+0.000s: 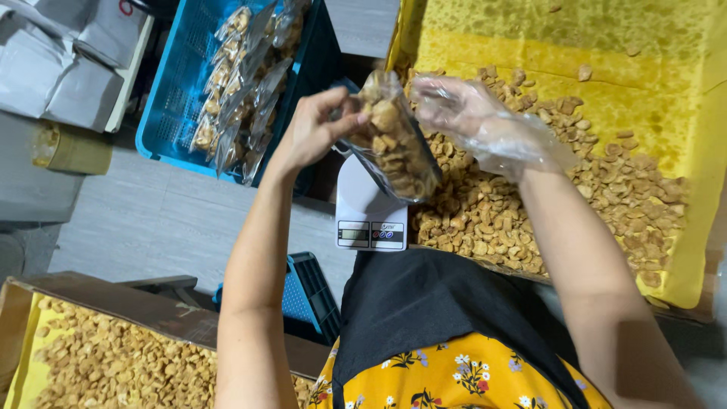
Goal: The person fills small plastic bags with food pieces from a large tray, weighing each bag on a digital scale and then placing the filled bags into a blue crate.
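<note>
My left hand (314, 129) is bare and grips the open top of a clear plastic bag (394, 140) filled with golden-brown snack pieces. The bag hangs tilted just above a small white digital scale (369, 213). My right hand (477, 117), inside a thin clear plastic glove, hovers at the bag's mouth on the right side with fingers spread. Loose snack pieces (530, 204) lie heaped in the yellow-lined box (681, 136) under and beyond my right hand.
A blue plastic crate (170, 91) at the upper left holds several filled clear bags (242, 83). A second cardboard box of snack pieces (98, 363) sits at the lower left. Grey wrapped parcels (53, 68) and a tape roll (72, 149) lie at far left.
</note>
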